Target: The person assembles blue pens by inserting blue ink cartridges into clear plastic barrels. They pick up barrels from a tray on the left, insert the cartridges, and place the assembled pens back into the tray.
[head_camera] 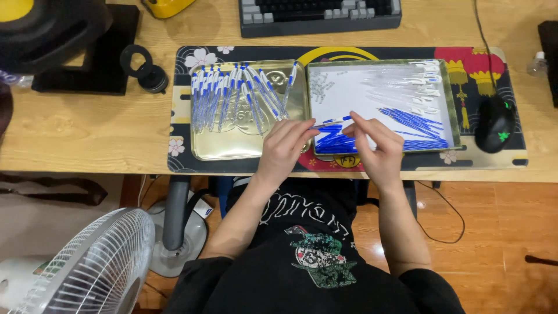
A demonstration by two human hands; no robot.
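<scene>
Centrally, my left hand (283, 148) and right hand (376, 145) pinch one blue-tipped pen (332, 122) between them, each grip clenched on it, above the white-lined tray (454, 125); assembled pens (238, 96) fill the gold tray (200, 152).

Keyboard (319, 14): dark, grey keys, at far desk edge, above the mat.
Mouse (494, 123): black, green glow, on the mat's right end.
Mat (180, 104): dark, floral and lantern print, lying on the desk.
Desk (87, 125): light wood.
Fan (87, 267): white, grilled, on the floor at lower left.
Stand (96, 55): black, at the desk's far left.
Ring (145, 67): black, round, between stand and mat.
Yellow object (165, 6): at the top edge, left of the keyboard, kind unclear.
Cable (442, 215): thin, black, hanging under the desk at right.
Floor (500, 244): reddish wood.
</scene>
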